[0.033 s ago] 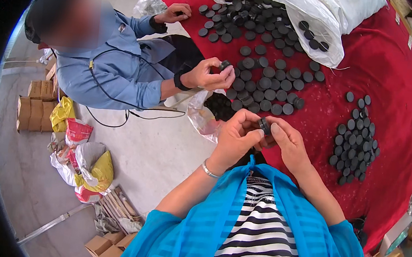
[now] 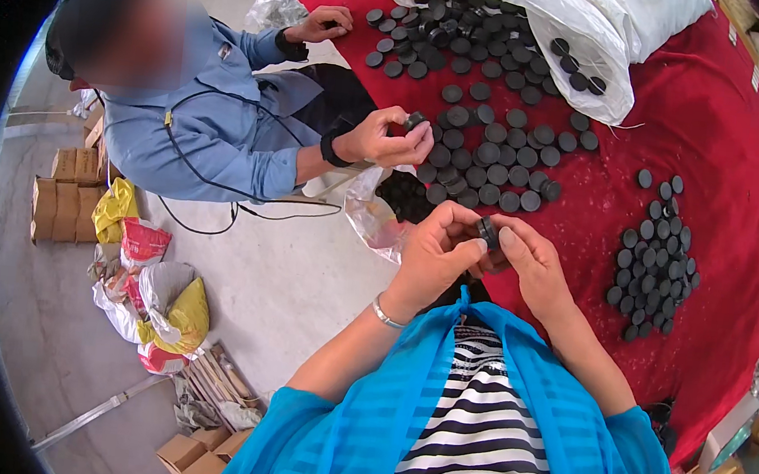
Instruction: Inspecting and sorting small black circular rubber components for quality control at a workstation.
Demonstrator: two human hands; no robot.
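Left hand (image 2: pixel 438 242) and right hand (image 2: pixel 531 259) meet above the near edge of the red cloth (image 2: pixel 720 158), fingertips of both pinched together on one small black round cap (image 2: pixel 488 232). Loose black caps (image 2: pixel 487 147) lie spread just beyond the hands, a smaller heap of caps (image 2: pixel 656 257) to the right, more spilling from a white sack (image 2: pixel 614 32). Across to the left, a co-worker's hand (image 2: pixel 393 137) in a blue sleeve holds another cap (image 2: pixel 415 120). Clear plastic bag (image 2: pixel 372 214) hangs beside the left wrist.
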